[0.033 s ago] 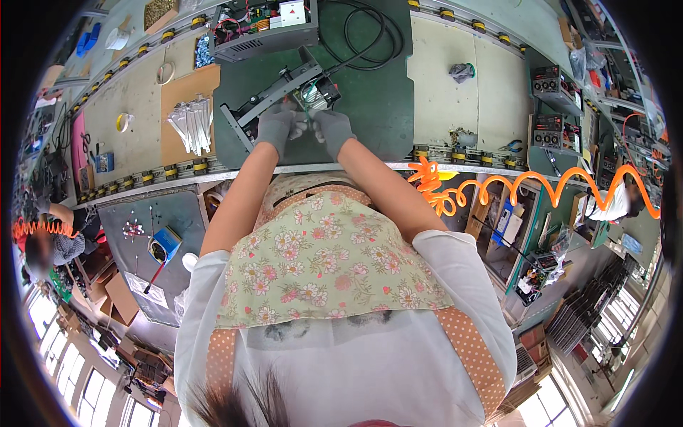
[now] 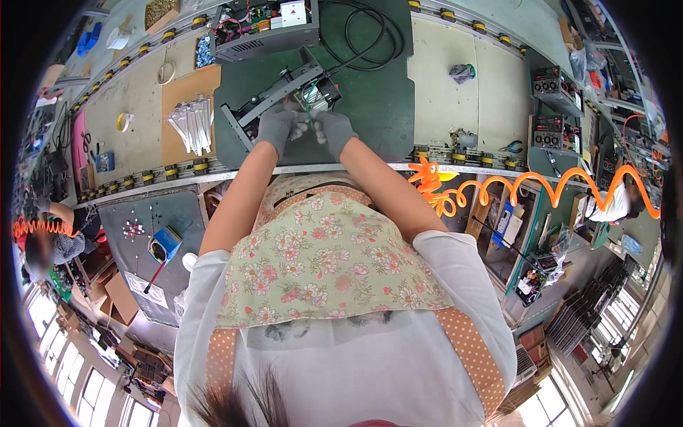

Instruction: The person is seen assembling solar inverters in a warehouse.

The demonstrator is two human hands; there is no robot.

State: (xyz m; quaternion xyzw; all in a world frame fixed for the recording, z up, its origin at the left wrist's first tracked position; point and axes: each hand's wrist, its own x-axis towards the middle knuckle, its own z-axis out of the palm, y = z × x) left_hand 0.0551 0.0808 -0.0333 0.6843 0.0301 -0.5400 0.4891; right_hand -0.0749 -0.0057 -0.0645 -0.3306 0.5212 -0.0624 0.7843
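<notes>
Both hands wear grey gloves and meet at the near side of a black metal frame (image 2: 284, 85), which lies slanted on a dark green board (image 2: 377, 114). My left hand (image 2: 279, 124) is closed beside the frame, and its fingertips hide what they hold. Facing it, my right hand (image 2: 333, 129) pinches close to a thin green wire (image 2: 308, 108). That wire runs down from a silvery part with a dark block (image 2: 326, 92) attached to the frame. From the frame a black cable (image 2: 356, 60) leads off to the right and coils on the board.
An opened dark metal case (image 2: 267, 44) with wiring stands behind the frame. To the left lie white strips (image 2: 191, 127) on cardboard, a tape roll (image 2: 124, 122) and a box of small blue-white parts (image 2: 204, 51). An orange coiled hose (image 2: 498, 188) stretches rightward along the bench edge.
The fingers of both hands have shifted very slightly around the wire. The frame, the case and the cable stay where they were.
</notes>
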